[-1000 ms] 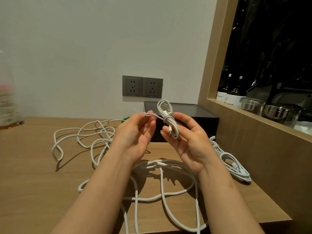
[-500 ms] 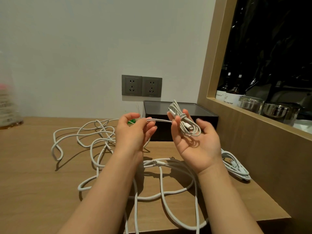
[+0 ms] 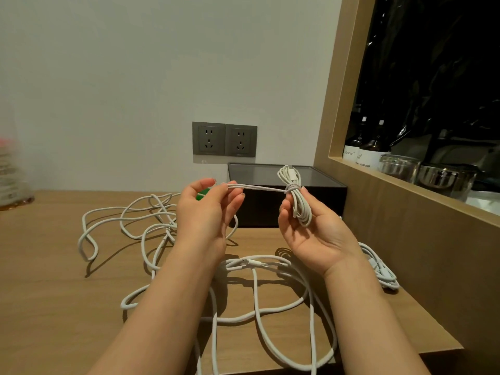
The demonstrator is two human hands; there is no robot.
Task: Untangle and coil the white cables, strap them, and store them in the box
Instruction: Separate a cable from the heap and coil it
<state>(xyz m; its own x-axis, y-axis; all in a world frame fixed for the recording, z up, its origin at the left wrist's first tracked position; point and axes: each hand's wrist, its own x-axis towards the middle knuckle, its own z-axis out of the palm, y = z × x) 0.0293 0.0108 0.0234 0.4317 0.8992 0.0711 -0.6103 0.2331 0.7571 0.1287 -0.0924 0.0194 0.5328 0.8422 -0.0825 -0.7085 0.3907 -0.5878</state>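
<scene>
My right hand (image 3: 313, 234) is turned palm up in front of the box (image 3: 259, 209), with the thumb and fingers curled round a coiled cable (image 3: 297, 204). The white coil stands nearly upright across my fingers, its top loops and a plug (image 3: 290, 173) sticking up above them against the box's dark top. A few turns are wound round the coil's middle. From there the free end (image 3: 257, 187) runs straight and taut to my left hand (image 3: 208, 212), which pinches it between thumb and fingertips at about the same height. Both hands are raised above the worktop (image 3: 54, 280), well apart from each other.

Below my wrists, loose cables (image 3: 257, 307) sprawl in wide loops over the wood and run off its near edge. A second tangle (image 3: 130, 220) lies to the left, near my left hand. Another bundle (image 3: 378, 269) lies on the worktop against the wooden side panel on the right. The box sits at the back against the wall, under two grey sockets (image 3: 224, 139). Something green (image 3: 201, 193) peeks out behind my left hand; I cannot tell what it is. Bottles (image 3: 365, 152) and glass jars (image 3: 397, 167) stand in the niche on the right.
</scene>
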